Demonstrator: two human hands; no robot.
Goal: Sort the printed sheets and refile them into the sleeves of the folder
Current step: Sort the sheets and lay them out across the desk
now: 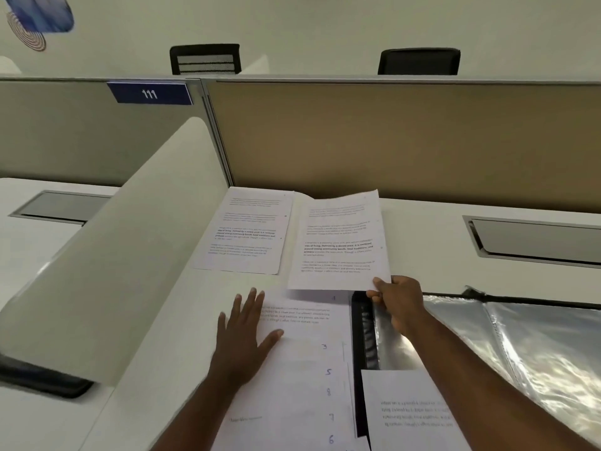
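Note:
My right hand pinches the lower right corner of a printed sheet, held slightly raised above the desk. Another printed sheet lies flat to its left, near the partition. My left hand rests flat, fingers spread, on a fanned stack of sheets with handwritten numbers down their right edge. The open folder lies to the right with its black spine and shiny clear sleeves. One more sheet lies upside down on the folder's near part.
A tan partition closes off the back of the white desk. A curved white divider rises on the left. Cable hatches sit at the far left and right. Two black chairs stand beyond the partition.

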